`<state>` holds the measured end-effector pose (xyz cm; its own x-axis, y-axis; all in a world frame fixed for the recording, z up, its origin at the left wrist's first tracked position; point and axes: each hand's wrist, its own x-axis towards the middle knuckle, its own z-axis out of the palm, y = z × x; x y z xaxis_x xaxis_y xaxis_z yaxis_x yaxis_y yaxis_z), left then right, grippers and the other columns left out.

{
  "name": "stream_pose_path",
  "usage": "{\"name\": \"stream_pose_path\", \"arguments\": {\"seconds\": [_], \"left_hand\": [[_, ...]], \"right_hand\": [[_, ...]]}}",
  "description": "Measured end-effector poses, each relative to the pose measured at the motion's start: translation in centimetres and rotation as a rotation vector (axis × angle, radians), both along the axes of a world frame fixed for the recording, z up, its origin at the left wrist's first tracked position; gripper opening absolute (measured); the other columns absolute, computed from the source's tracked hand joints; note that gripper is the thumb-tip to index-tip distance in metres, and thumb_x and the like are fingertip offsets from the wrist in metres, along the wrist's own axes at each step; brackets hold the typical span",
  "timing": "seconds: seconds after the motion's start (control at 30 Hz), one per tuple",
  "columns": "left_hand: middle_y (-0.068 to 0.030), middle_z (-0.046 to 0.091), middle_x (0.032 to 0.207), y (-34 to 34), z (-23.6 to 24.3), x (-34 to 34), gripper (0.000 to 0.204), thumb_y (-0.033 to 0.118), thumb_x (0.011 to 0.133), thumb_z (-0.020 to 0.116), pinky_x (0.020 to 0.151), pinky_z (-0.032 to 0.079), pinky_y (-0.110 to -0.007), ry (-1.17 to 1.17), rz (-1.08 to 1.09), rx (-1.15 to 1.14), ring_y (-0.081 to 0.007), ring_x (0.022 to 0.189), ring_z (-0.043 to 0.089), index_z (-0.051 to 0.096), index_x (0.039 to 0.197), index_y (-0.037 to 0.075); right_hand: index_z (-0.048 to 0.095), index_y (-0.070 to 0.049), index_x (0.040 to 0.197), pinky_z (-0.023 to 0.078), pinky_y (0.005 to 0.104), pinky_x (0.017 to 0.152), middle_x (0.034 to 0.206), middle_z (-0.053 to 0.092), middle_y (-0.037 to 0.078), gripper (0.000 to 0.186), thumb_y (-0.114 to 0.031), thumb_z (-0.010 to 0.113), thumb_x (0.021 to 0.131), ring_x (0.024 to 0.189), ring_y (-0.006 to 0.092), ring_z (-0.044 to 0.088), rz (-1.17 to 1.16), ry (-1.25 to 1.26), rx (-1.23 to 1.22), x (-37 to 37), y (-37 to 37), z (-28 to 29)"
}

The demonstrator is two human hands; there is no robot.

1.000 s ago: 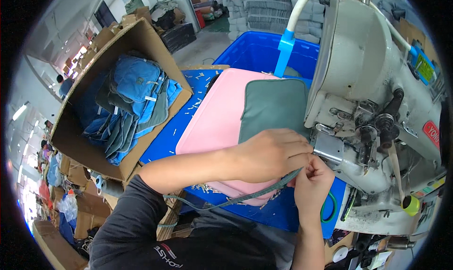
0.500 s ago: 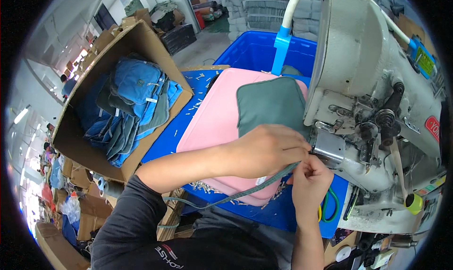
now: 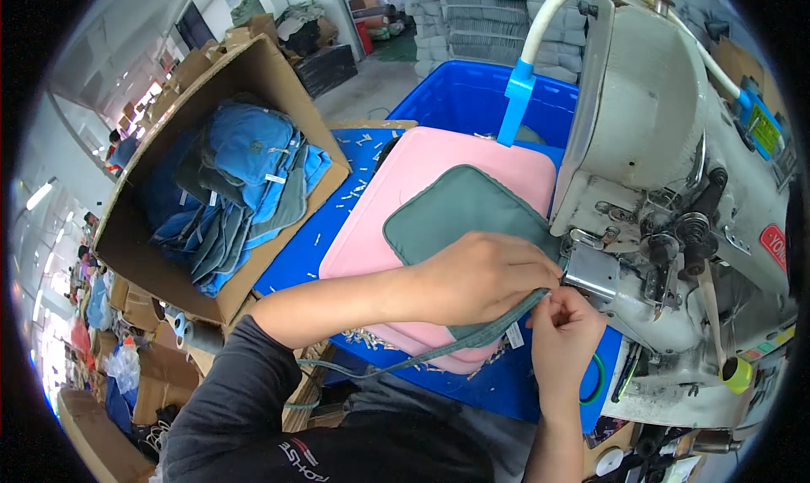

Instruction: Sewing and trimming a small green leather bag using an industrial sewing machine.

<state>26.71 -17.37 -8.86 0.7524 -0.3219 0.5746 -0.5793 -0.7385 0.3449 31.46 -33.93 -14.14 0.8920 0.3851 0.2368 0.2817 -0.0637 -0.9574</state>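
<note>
Right hand sits nearest me, fingertips pinched shut on the end of the grey-green binding strip and a small white label, just short of the machine's foot area. Left hand lies across the work, curled closed, pressing down the edge of the grey-green pocket panel and feeding that same strip; I can't see its fingertips clearly, they are tucked under toward the needle.

I read the step as lining up strip, label and panel edge at the presser foot before stitching. I'd say the next move calls for keeping the strip taut and flush to the edge, label squared, fingers kept clear of the needle.

Panel rests on a pink padded piece, which lies on the blue work surface strewn with small white scraps. The strip's loose tail runs back toward my lap. Beyond, the white sewing machine fills the right, with a blue plastic bin behind the work. Far left, a cardboard box holds blue and grey fabric pieces.
</note>
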Motion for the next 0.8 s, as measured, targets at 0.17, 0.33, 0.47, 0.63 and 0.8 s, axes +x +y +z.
{"name": "stream_pose_path", "arguments": {"seconds": [0.17,0.33,0.47,0.63,0.8], "left_hand": [[-0.0122,0.067,0.109,-0.3,-0.3,-0.1,0.034,0.0,0.067,0.066,0.082,0.055,-0.038,-0.054,-0.006,0.064,-0.0304,0.097,0.066,0.065,0.101,0.002],[-0.0121,0.066,0.109,-1.4,-0.1,-1.1,0.034,0.0,0.068,0.067,0.082,0.055,-0.038,-0.086,0.061,0.023,-0.0297,0.098,0.066,0.065,0.102,0.002],[-0.0114,0.066,0.109,-1.5,-0.5,-1.1,0.034,0.0,0.069,0.068,0.081,0.055,-0.037,-0.084,0.085,-0.022,-0.0294,0.098,0.066,0.064,0.103,0.002],[-0.0105,0.065,0.108,-1.9,0.0,-1.8,0.03,0.001,0.075,0.069,0.077,0.055,-0.035,0.024,0.12,-0.16,-0.0284,0.096,0.066,0.065,0.104,0.003],[-0.0118,0.067,0.107,-2.0,-0.6,-2.1,0.026,0.002,0.076,0.071,0.073,0.055,-0.034,0.001,0.135,-0.233,-0.0288,0.091,0.067,0.068,0.102,0.004]], "right_hand": [[0.064,0.003,0.078,0.035,0.019,0.047,0.058,0.055,-0.004,0.009,0.0,0.063,0.087,0.052,0.0005,0.044,0.021,0.019,0.051,0.0,-0.2,0.2],[0.065,0.004,0.081,0.033,0.0187,0.047,0.058,0.053,-0.004,0.01,-0.001,0.061,0.089,0.053,0.0004,0.043,0.049,0.06,0.047,0.9,-0.7,1.2],[0.066,0.003,0.085,0.032,0.0193,0.046,0.058,0.054,-0.002,0.007,-0.003,0.063,0.089,0.051,0.0016,0.042,-0.054,-0.086,-0.059,-0.1,-1.3,1.5],[0.059,0.001,0.085,0.042,0.0188,0.049,0.063,0.06,0.002,0.014,-0.011,0.066,0.091,0.053,0.0058,0.055,0.067,0.245,-0.053,-4.6,-4.1,1.3],[0.059,0.002,0.099,0.049,0.0196,0.064,0.085,0.061,0.002,0.011,-0.008,0.061,0.095,0.075,0.0047,0.056,0.115,0.449,0.312,-4.7,-2.4,0.0]]}}
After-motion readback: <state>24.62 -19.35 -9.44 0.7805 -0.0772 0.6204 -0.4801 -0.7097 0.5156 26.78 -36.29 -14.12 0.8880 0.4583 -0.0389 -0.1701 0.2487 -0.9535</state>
